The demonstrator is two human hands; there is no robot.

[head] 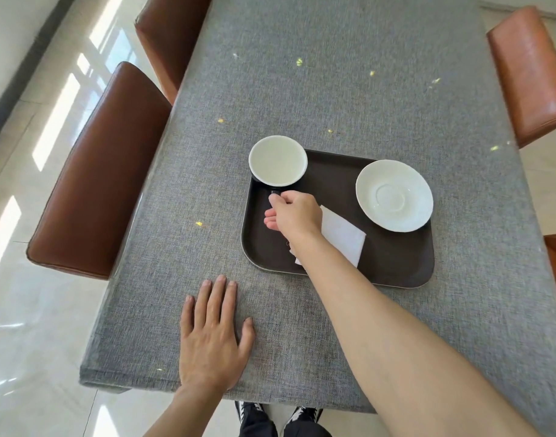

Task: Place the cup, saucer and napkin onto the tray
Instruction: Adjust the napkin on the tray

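At centre frame, a dark brown rounded plastic tray (393,266) lies on the grey woven tablecloth (333,89). The right hand (297,216) pinches the handle of the white-lined dark cup (278,164) at the tray's upper-left corner. The white round saucer (394,195) occupies the tray's right; the folded white napkin (343,236) lies mid-tray. The left hand (213,339) rests flat, fingers spread, lower left.

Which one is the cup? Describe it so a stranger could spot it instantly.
Find the dark brown tray on the grey tablecloth. At its far left corner sits the cup, with the right hand pinching its dark handle. Unlike the flat white saucer and folded napkin nearby, it is deep, white inside and dark outside.
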